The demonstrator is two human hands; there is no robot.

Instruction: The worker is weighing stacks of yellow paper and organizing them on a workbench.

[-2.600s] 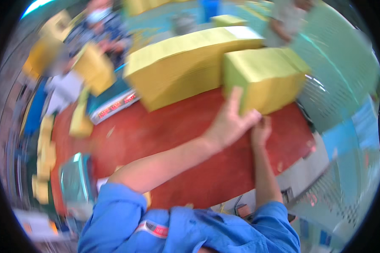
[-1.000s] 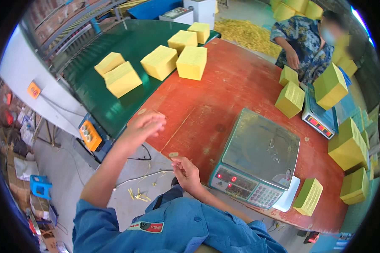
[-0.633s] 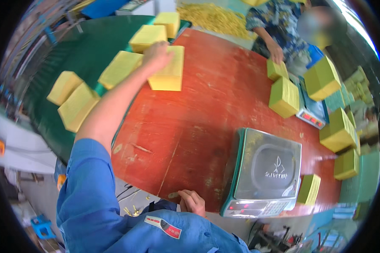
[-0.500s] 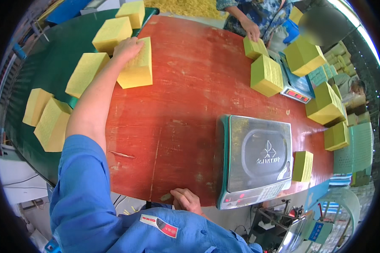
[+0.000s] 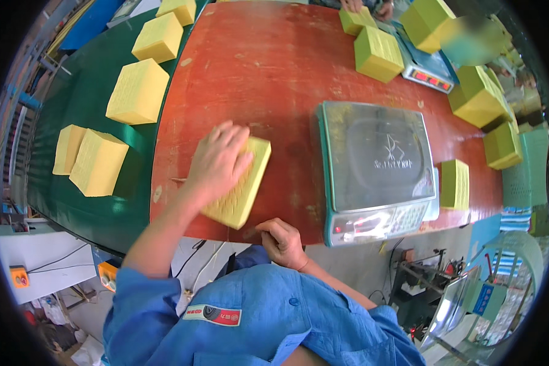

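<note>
A person in a blue work shirt looks down on a long red counter (image 5: 268,67) that runs away from them. The left hand (image 5: 218,161) lies flat on top of a yellow block (image 5: 241,183), a bundle of stacked yellow sheets, with the fingers (image 5: 229,135) spread wide across its upper face and pressing down rather than curled around it. The block rests on the counter close to the near edge, just left of a weighing scale. The right hand (image 5: 283,241) sits at the near edge of the counter, just beside the block's near corner, its fingers loosely curled and holding nothing; the fingertips touch the edge of the counter. The scale (image 5: 375,161) has a flat metal pan and a front panel of buttons facing the near edge, and it stands apart from the block. A small yellow stack (image 5: 456,183) lies just right of the scale, near the right edge of the counter. Along the left edge of the counter runs a dark green belt (image 5: 85,79) carrying several more yellow blocks (image 5: 139,91) in a line. At the far end of the counter lies another yellow-green block (image 5: 378,53) with a second scale (image 5: 427,73) beside it, and another person's hands (image 5: 366,6) reach in at the far edge. More yellow bundles (image 5: 479,94) are piled beyond the right edge.
</note>
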